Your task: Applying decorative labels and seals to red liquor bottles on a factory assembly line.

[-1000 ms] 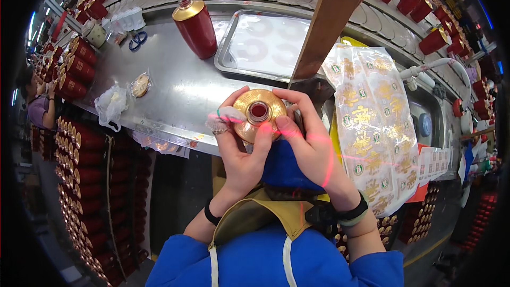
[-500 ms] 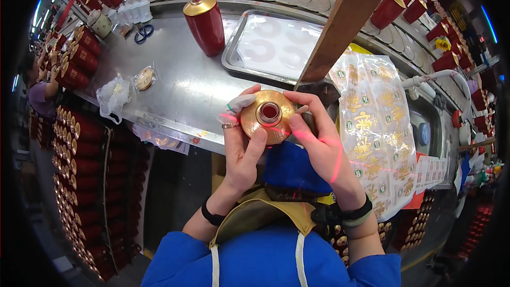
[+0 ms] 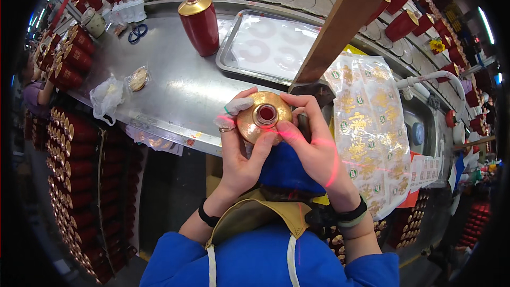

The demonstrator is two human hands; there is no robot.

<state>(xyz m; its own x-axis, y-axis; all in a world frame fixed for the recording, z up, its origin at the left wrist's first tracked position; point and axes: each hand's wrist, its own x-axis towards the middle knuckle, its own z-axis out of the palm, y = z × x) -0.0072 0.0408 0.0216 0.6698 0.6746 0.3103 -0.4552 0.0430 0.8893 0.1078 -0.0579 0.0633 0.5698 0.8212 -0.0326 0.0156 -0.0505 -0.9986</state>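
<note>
Steel table (image 3: 175, 87) | left hand (image 3: 237, 165), right hand (image 3: 320, 159): grip clasping gold-topped bottle (image 3: 264, 114) | thumbs (image 3: 262, 148) closer than before

A metal bench (image 3: 170, 74) carries a bottle (image 3: 200, 32), tray (image 3: 249, 75) and bag (image 3: 107, 96).

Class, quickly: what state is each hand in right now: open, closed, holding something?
Left hand: closed on the left side of the gold-topped bottle, holding it.
Right hand: holding the same bottle's right side.
</note>
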